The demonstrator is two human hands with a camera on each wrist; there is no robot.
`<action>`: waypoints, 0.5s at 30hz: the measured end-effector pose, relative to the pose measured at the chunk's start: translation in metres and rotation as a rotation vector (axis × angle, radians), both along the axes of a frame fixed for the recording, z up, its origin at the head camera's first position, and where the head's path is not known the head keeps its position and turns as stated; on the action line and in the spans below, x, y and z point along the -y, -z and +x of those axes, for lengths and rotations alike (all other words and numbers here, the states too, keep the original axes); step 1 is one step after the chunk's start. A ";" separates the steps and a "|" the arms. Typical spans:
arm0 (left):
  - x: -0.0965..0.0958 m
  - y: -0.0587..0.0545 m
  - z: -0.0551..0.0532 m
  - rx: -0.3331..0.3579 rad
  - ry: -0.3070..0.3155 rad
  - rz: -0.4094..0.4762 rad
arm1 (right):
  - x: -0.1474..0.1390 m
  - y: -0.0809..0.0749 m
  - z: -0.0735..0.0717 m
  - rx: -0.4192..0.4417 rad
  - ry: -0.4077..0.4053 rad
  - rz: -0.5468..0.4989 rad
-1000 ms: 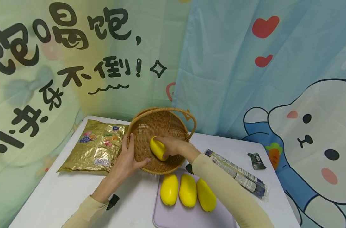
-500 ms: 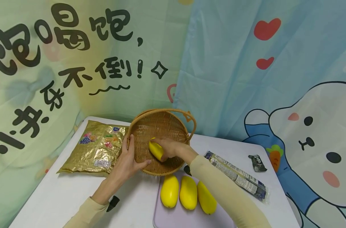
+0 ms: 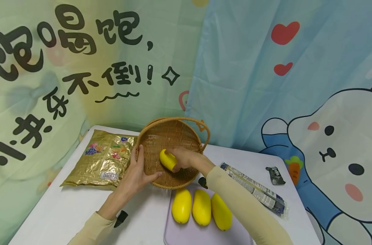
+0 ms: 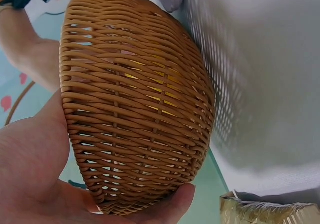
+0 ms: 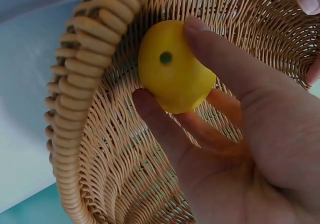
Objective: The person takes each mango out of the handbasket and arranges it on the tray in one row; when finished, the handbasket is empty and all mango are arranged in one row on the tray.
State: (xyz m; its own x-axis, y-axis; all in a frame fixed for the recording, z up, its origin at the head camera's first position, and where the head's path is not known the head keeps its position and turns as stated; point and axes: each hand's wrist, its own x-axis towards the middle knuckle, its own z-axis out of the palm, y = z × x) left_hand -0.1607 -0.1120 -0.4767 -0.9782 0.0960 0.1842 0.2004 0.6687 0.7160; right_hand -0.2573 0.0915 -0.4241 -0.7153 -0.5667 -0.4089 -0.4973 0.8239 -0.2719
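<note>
A brown wicker basket (image 3: 173,136) is tilted with its mouth toward me, its arched handle up at the back. My left hand (image 3: 138,175) grips its left side, thumb over the front rim and fingers round the outside weave (image 4: 140,98). Inside the basket, my right hand (image 3: 186,158) holds a smooth yellow mango (image 3: 167,160); in the right wrist view the thumb and fingers surround the mango (image 5: 172,73), whose end carries a green dot. Three similar mangoes, left (image 3: 181,206), middle (image 3: 202,207) and right (image 3: 221,211), lie side by side on a pale purple tray (image 3: 178,234).
A gold foil bag (image 3: 97,160) lies left of the basket on the white table (image 3: 63,211). To the right are a long clear-and-blue packet (image 3: 256,189), partly behind my right sleeve, and a small dark sachet (image 3: 275,175). Printed curtains hang behind the table.
The mango in my right hand has shifted slightly left and turned a little inside the basket. My left hand and the basket stay nearly where they were.
</note>
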 end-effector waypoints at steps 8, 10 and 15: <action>-0.001 -0.001 0.000 0.019 -0.001 -0.002 | -0.003 -0.004 0.003 -0.012 -0.013 0.028; -0.001 -0.001 0.000 0.017 -0.003 0.000 | -0.004 -0.007 0.004 -0.021 -0.015 0.027; -0.001 0.000 -0.001 0.001 -0.009 -0.008 | -0.009 -0.019 0.008 -0.026 -0.026 0.000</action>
